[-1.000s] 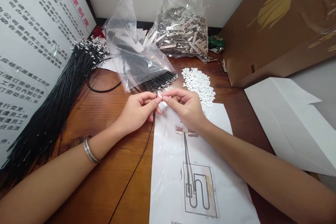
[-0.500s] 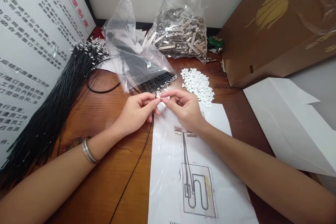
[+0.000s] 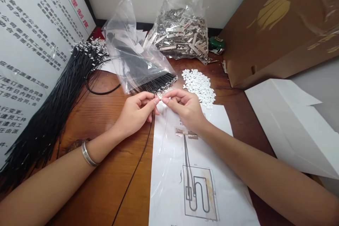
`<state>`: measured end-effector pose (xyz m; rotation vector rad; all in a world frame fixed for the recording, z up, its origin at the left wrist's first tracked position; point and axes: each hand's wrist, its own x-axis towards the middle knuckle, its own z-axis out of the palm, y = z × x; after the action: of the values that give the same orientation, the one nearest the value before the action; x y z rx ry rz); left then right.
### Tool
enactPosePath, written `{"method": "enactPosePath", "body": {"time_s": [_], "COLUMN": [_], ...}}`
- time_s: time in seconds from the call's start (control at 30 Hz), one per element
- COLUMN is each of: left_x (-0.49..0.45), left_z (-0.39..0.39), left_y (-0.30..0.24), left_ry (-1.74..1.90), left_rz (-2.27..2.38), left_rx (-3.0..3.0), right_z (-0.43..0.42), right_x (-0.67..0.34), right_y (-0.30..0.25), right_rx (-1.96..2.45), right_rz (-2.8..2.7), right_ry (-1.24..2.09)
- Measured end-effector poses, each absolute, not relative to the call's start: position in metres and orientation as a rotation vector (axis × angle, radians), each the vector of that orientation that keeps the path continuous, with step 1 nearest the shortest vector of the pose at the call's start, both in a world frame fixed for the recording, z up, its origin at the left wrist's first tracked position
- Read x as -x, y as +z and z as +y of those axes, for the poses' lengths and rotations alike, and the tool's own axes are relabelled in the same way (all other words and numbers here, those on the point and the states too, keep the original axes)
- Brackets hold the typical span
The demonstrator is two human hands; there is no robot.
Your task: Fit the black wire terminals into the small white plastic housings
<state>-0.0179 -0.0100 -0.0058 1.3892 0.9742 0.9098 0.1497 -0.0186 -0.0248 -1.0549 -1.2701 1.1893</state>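
Observation:
My left hand, with a metal bangle on its forearm, is closed in a pinch on a thin black wire. The wire trails down over the table to the near edge. Facing it, my right hand pinches thumb to forefinger close to the wire's end; whatever sits between its fingertips is too small to make out. Just beyond the right hand lies a pile of small white connector housings. Past the fingertips, black wires with metal ends stick out of a clear plastic bag.
Below my hands lies a printed drawing sheet. To the left is a big bundle of black wires with white ends. A bag of metal strips and a green tape measure stand behind. Brown and white boxes flank the right.
Both hands keep their pinch at nearly the same place. The left has shifted slightly left, so the fingertips are a little farther apart.

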Motion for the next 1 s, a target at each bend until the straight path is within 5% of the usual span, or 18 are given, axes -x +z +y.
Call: {"method": "enactPosePath", "body": {"time_s": [1.0], "left_x": [0.0237], "left_z": [-0.0096], "left_y": [-0.0013], "left_ry": [0.711], "left_rz": [0.866], "left_rx": [-1.358], "right_z": [-0.0214], "right_x": [-0.1568], "right_y": [-0.0208], "right_rx": [0.921], "right_rz": [-1.751], "right_ry": [1.164]}}
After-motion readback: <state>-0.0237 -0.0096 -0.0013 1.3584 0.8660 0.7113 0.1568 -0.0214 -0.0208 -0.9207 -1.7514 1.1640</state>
